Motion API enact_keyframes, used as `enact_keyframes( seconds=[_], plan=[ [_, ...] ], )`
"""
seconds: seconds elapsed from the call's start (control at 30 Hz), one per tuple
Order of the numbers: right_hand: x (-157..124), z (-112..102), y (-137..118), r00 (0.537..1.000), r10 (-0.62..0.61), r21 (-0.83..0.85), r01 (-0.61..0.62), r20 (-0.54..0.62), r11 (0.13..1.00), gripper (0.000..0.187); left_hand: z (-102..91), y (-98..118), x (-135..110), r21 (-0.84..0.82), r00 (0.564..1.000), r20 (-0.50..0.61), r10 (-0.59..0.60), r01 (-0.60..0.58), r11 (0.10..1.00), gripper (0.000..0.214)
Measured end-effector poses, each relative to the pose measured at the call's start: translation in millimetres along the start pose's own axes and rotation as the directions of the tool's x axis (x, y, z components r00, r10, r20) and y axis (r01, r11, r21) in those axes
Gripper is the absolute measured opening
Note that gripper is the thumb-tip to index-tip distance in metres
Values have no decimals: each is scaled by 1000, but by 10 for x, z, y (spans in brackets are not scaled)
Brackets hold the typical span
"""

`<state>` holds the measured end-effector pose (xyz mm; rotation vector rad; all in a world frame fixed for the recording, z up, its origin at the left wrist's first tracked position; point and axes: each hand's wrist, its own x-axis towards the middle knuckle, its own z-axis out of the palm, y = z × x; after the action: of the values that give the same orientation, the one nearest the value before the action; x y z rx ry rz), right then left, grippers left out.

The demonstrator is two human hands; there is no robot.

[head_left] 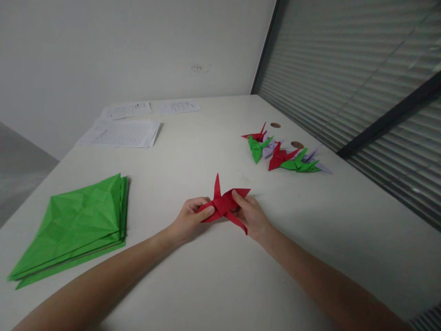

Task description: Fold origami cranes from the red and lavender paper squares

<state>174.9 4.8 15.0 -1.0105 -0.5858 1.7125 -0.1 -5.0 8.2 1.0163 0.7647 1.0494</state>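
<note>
A red origami crane (223, 204) is held just above the white table, in the middle of the head view. My left hand (193, 215) is closed on its left wing, the thumb lying on top of the paper. On the other side, my right hand (254, 212) pinches the right wing, thumb uppermost. One narrow red point sticks up away from me and another slants down to the right. The fingertips under the paper are hidden.
To the left lies a stack of creased green paper sheets (82, 211). Several folded cranes in red, green and pale purple, such as a green crane (256, 148), sit at the back right beside window blinds (344, 69). Printed papers (124, 133) lie at the back left.
</note>
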Motion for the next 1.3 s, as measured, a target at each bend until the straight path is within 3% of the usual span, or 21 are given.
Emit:
enact_keyframes(
  seconds=[0.2, 0.37, 0.53, 0.73, 1.0, 1.13, 1.3],
  plan=[
    [38, -30, 27, 1000, -13, 0, 13, 20, 1000, 35, 2, -17, 7, 24, 998, -43, -37, 38, 999, 41],
    [57, -46, 37, 994, -16, -6, 17, 111, 1000, 28, 0, -25, 22, 69, 987, -138, -79, 89, 994, 40],
    [27, -11, 23, 985, 20, -3, -20, 170, 1000, 31, -2, -15, 17, -16, 996, -71, -60, 59, 998, 36],
    [30, -17, 25, 993, 77, 42, -81, 90, 996, 34, -10, 5, 8, -61, 999, 2, -43, 43, 997, 36],
    [41, -40, 28, 998, 53, 41, -55, 45, 998, 30, -13, -43, 18, 62, 992, -101, -70, 77, 995, 41],
    [13, -17, 31, 992, 46, -17, -44, 120, 999, 28, 4, -31, 15, 132, 990, -123, -65, 82, 988, 43],
    [-23, 22, 24, 975, -47, -41, 58, 215, 998, 26, 19, -5, 7, 93, 990, -105, -96, 105, 990, 42]
  ],
)
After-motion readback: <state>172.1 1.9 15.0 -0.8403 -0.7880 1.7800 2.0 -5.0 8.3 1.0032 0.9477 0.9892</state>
